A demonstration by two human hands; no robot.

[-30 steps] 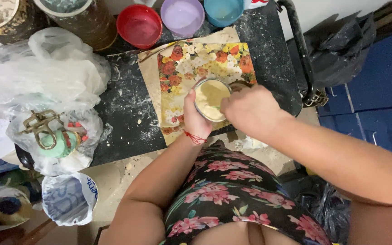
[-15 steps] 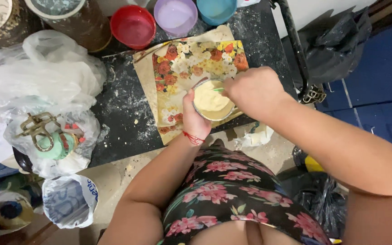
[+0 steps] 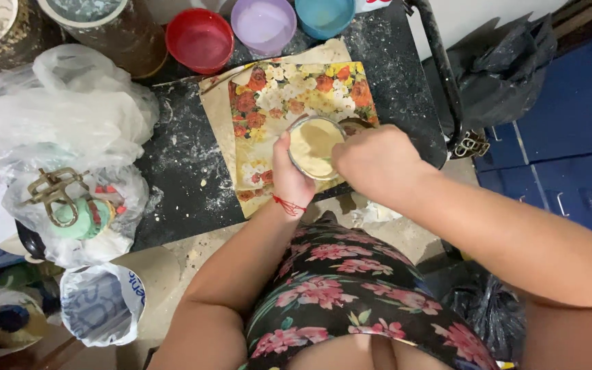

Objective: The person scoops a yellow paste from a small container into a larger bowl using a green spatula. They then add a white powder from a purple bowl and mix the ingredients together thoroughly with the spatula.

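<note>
The left hand (image 3: 291, 179) has its fingers wrapped round a small cup (image 3: 315, 146) of pale batter above the floral cloth (image 3: 289, 96) on the desk (image 3: 179, 178), while the right hand (image 3: 378, 161), fingers clenched over its rim, seems mid-mixing, with nothing poured out yet.

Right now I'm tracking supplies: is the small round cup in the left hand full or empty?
Full: pale cream paste fills the small round cup nearly to its rim.

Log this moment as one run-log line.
left hand: holds small round cup of pale batter | right hand: at cup rim, tool hidden | under: floral-print cloth on floured black board
</note>
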